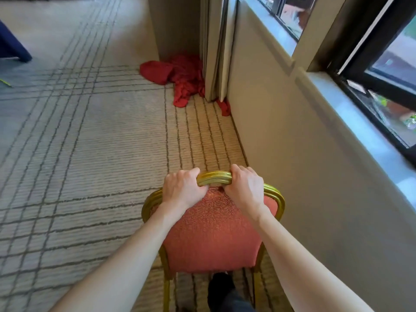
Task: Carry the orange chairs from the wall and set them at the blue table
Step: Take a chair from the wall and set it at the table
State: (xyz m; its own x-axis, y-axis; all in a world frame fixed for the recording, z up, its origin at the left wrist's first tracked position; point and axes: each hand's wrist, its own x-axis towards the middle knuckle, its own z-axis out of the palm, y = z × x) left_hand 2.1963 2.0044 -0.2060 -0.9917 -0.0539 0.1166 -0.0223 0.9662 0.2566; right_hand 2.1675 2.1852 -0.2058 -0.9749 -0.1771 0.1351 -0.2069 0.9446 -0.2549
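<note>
Our left hand [183, 191] and right hand [244, 190] curl their fingers tight around the gold top rail of the orange chair [211, 235] beside the wall [292, 154].

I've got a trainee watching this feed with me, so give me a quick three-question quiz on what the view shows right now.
1. True or false: both hands grip the gold top rail of the chair.
2. Which side of the chair is the wall under the window on: the person's left or right?
3. What lies on the carpet in the corner ahead? A) a red cloth B) a stack of plates C) a green box

Key
1. True: the left hand and the right hand are both closed on the rail, side by side.
2. Right: the wall runs along that side.
3. A: the red cloth is crumpled on the carpet beside the pillar.
</note>
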